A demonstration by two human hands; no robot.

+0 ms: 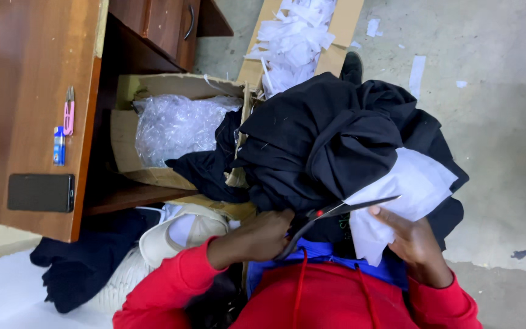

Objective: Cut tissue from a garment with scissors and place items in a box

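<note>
Scissors (336,213) cutting white lining (409,189), black garment (324,140), cardboard box (153,85)

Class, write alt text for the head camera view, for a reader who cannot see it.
A person in a red top cuts white paper with scissors: the left hand works the handles, the right hand holds the sheet over a pile of black cloth. Nearby, a wooden desk carries a phone.

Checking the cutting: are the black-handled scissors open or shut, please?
Open: the black-handled scissors' blades spread apart at the white fabric piece.

Phone (41,192), snips (68,111) on desk (13,79)
</note>
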